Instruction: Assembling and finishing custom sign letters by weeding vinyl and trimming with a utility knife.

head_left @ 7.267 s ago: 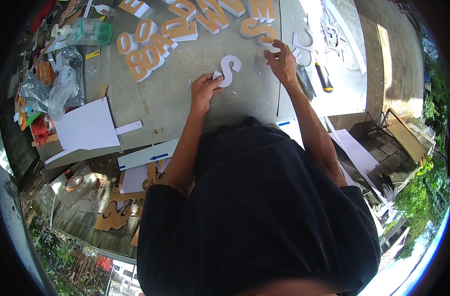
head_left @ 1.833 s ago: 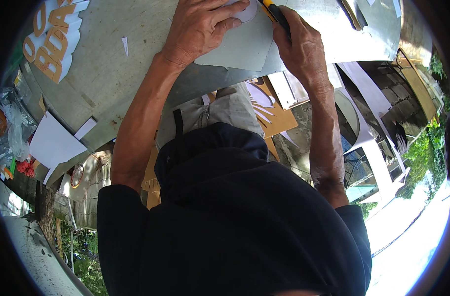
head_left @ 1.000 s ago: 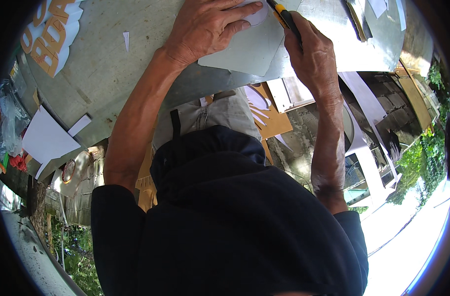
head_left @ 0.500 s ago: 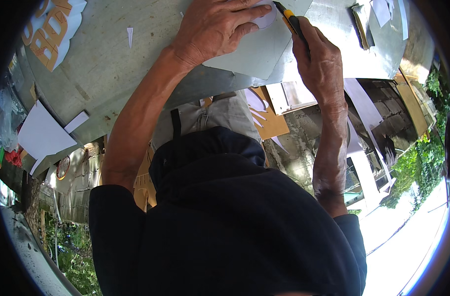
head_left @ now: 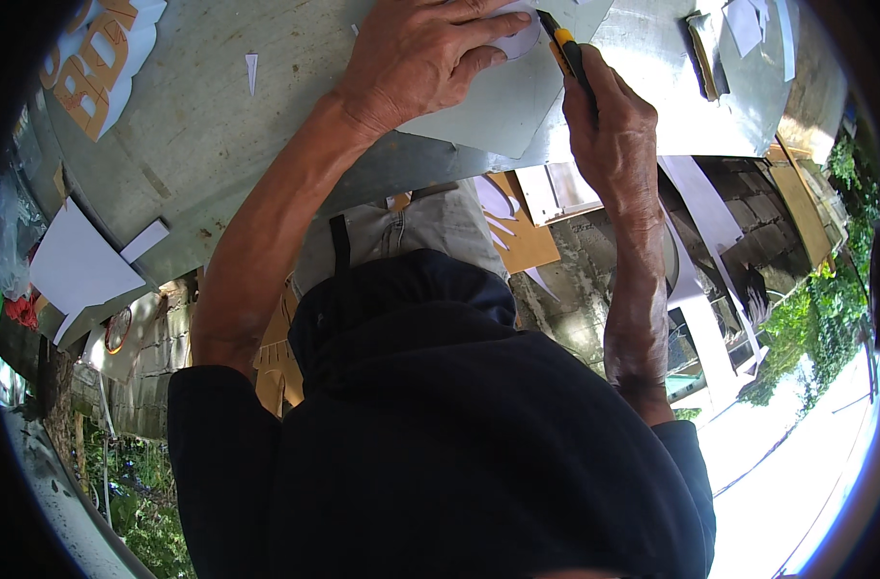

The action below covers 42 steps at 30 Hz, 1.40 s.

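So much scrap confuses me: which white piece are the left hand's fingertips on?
The rounded piece, beside the knife and partly under the left hand. The thin sliver and the big white sheet at far left have no hand on them.

The left hand rests on a white piece, perhaps a letter, and the right hand grips a utility knife.

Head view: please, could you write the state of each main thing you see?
Left hand: spread, resting on the white piece.
Right hand: closed around the utility knife.
Utility knife: blade out; contact unclear.
White piece: partly covered by the left hand.
Grey sheet: flat, under the white piece.
Brown-faced letters: faces up, partly out of view.
Plastic bag: crumpled.
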Each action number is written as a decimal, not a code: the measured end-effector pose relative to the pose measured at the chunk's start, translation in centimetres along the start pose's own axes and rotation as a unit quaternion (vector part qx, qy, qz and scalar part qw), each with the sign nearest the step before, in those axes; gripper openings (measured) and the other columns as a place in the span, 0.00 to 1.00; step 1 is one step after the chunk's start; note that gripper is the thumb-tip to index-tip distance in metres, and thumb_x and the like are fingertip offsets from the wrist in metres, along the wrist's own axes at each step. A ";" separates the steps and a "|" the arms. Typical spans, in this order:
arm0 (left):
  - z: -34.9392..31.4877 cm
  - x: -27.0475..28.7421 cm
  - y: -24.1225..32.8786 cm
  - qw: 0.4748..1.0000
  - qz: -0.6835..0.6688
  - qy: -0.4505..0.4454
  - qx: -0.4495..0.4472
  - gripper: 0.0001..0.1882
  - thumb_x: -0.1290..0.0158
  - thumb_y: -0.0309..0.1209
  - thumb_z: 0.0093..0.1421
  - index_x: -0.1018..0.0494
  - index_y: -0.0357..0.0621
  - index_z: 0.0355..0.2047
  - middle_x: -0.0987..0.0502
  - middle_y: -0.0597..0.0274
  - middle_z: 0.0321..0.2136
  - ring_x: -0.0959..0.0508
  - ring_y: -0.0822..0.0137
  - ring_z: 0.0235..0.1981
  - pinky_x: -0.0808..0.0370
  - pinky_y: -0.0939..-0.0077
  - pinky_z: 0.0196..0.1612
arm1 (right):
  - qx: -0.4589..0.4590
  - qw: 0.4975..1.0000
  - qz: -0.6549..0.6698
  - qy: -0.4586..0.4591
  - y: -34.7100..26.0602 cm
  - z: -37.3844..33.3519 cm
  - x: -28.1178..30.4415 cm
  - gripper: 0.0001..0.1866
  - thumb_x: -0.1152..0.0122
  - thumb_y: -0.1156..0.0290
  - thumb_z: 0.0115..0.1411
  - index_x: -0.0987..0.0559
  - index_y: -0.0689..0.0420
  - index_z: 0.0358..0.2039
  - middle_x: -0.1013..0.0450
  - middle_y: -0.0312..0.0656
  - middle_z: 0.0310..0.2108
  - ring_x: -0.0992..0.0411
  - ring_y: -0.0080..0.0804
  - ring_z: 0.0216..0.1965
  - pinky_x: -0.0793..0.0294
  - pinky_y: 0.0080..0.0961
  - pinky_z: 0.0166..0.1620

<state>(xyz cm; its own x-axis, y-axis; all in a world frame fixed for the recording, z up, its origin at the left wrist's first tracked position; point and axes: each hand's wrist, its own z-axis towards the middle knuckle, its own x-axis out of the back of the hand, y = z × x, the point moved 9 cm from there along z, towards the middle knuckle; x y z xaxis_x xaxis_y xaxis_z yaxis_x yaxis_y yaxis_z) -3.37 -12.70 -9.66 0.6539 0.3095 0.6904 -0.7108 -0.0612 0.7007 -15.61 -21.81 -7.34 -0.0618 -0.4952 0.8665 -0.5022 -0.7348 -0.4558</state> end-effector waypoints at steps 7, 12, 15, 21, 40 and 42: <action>0.0 0.1 0.1 1.000 -0.003 0.007 0.000 0.19 0.38 0.31 0.55 0.19 0.46 0.49 0.23 0.60 0.57 0.38 0.53 0.68 0.47 0.40 0.70 | -0.015 1.000 0.007 -0.006 -0.2 -0.1 -0.2 0.10 0.45 0.75 0.67 0.29 0.60 0.47 0.23 0.49 0.28 0.20 0.41 0.26 0.20 0.35 0.26; 0.0 0.1 0.1 1.000 -0.004 0.010 0.000 0.19 0.38 0.31 0.56 0.19 0.46 0.49 0.23 0.60 0.57 0.37 0.53 0.68 0.47 0.40 0.69 | -0.034 0.999 0.011 -0.011 -0.3 -0.3 -0.4 0.11 0.45 0.75 0.67 0.29 0.62 0.48 0.22 0.52 0.30 0.19 0.44 0.27 0.19 0.37 0.28; 0.0 0.1 0.1 1.000 0.004 0.010 -0.004 0.19 0.37 0.32 0.56 0.19 0.46 0.49 0.23 0.60 0.57 0.38 0.53 0.68 0.47 0.40 0.69 | -0.035 0.999 0.016 -0.004 -0.3 -0.5 -0.4 0.11 0.45 0.75 0.66 0.29 0.62 0.48 0.22 0.54 0.31 0.19 0.45 0.28 0.19 0.38 0.28; 0.0 0.0 0.1 1.000 0.001 0.009 0.001 0.19 0.37 0.32 0.55 0.19 0.47 0.48 0.24 0.60 0.58 0.38 0.53 0.68 0.47 0.41 0.70 | -0.043 0.998 0.034 0.010 -0.5 -1.0 -0.4 0.10 0.46 0.76 0.66 0.29 0.62 0.47 0.22 0.54 0.31 0.19 0.46 0.28 0.21 0.38 0.28; -0.1 0.1 0.4 1.000 0.003 0.018 0.012 0.17 0.39 0.32 0.58 0.19 0.47 0.48 0.24 0.58 0.57 0.36 0.50 0.67 0.46 0.38 0.68 | -0.105 0.993 0.054 -0.004 -1.3 -1.2 -0.9 0.07 0.46 0.76 0.65 0.31 0.64 0.41 0.26 0.54 0.25 0.22 0.47 0.23 0.27 0.40 0.24; -0.3 0.0 0.4 1.000 0.003 0.020 0.015 0.16 0.40 0.33 0.58 0.19 0.47 0.48 0.24 0.58 0.57 0.36 0.50 0.67 0.45 0.38 0.68 | -0.102 0.993 0.057 -0.002 -1.5 -1.2 -0.8 0.07 0.46 0.76 0.65 0.31 0.64 0.41 0.26 0.54 0.24 0.22 0.48 0.22 0.27 0.40 0.24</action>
<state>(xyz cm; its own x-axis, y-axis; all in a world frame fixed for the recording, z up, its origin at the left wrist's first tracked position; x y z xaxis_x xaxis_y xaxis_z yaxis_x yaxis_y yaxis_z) -3.77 -12.43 -9.45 0.6386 0.3458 0.6874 -0.7060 -0.0920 0.7022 -15.82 -19.71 -7.13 -0.1245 -0.5723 0.8106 -0.6571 -0.5646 -0.4995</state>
